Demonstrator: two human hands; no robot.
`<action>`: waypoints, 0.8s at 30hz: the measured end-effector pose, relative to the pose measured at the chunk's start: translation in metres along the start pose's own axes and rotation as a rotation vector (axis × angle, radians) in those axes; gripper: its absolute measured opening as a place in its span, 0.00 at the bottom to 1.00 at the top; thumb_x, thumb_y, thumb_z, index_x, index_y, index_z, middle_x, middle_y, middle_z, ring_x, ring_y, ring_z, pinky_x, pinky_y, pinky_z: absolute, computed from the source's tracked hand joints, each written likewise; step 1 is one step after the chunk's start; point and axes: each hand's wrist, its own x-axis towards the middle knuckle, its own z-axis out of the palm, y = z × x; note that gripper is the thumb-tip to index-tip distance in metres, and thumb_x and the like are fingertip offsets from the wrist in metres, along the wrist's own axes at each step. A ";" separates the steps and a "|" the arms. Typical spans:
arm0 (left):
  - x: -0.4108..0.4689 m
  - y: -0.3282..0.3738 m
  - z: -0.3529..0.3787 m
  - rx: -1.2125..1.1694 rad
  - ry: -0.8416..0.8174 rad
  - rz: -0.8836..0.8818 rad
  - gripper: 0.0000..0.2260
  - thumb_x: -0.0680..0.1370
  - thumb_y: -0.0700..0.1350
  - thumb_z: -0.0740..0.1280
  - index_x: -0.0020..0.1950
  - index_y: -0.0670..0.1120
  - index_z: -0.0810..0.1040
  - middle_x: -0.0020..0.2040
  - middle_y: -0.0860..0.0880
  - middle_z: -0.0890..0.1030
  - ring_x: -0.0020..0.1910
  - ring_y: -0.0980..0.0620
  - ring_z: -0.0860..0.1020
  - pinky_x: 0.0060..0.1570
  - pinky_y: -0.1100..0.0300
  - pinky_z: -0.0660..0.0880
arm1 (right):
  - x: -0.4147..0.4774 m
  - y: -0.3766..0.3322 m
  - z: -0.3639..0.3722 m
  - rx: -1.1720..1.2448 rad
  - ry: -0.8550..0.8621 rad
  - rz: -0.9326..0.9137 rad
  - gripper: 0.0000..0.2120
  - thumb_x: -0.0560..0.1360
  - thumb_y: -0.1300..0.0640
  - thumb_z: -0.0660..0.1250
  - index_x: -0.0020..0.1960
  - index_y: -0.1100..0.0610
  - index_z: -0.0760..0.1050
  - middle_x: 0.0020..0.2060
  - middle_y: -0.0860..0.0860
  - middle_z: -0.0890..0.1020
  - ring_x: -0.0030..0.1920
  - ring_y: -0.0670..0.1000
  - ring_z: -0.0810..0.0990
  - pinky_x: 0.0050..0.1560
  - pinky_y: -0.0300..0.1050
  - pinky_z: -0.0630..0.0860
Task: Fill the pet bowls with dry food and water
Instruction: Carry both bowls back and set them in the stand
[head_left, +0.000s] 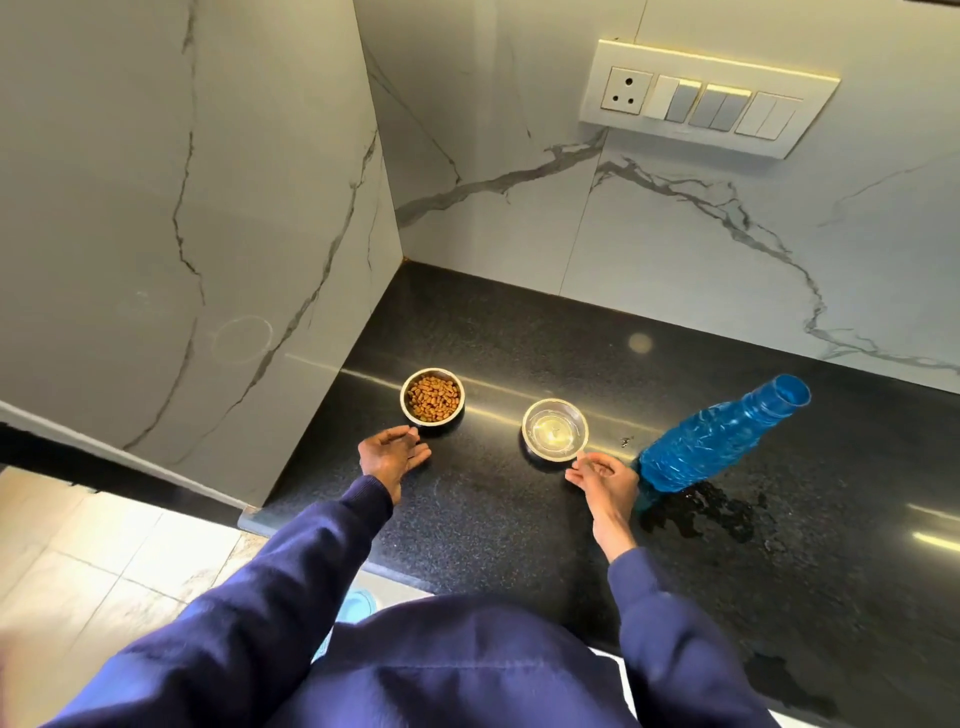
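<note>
Two small steel bowls stand on the black granite counter (493, 519). The left bowl (432, 396) is full of brown dry kibble. The right bowl (555, 430) holds clear water. My left hand (392, 457) hovers just in front of the kibble bowl, fingers apart and curled, holding nothing. My right hand (605, 480) sits at the near rim of the water bowl, fingers loosely spread, empty. An uncapped blue plastic bottle (719, 436) stands upright just right of my right hand.
Spilled water (711, 512) wets the counter around the bottle's base, with another wet patch (789, 680) nearer the front edge. Marble walls close the corner at left and back. A switch panel (706, 98) hangs on the back wall. Tiled floor lies lower left.
</note>
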 end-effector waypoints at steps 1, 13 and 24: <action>0.005 0.002 0.001 -0.011 0.030 0.002 0.13 0.80 0.32 0.67 0.64 0.32 0.75 0.48 0.37 0.81 0.44 0.41 0.82 0.37 0.60 0.84 | 0.001 -0.002 0.003 -0.012 0.003 -0.009 0.10 0.77 0.67 0.72 0.56 0.69 0.78 0.41 0.62 0.85 0.31 0.48 0.85 0.36 0.41 0.85; 0.044 0.016 0.008 0.062 0.062 0.028 0.16 0.77 0.34 0.72 0.63 0.30 0.78 0.54 0.33 0.83 0.45 0.44 0.84 0.37 0.62 0.84 | 0.012 -0.010 0.028 -0.280 0.018 -0.084 0.01 0.79 0.63 0.70 0.51 0.60 0.78 0.34 0.55 0.85 0.31 0.56 0.86 0.41 0.57 0.86; 0.032 0.008 -0.002 0.150 0.108 -0.018 0.10 0.74 0.31 0.74 0.55 0.30 0.82 0.51 0.35 0.85 0.44 0.44 0.87 0.39 0.59 0.85 | -0.004 -0.014 0.023 -0.410 0.002 -0.175 0.10 0.78 0.64 0.71 0.40 0.52 0.78 0.30 0.53 0.85 0.31 0.55 0.87 0.45 0.60 0.85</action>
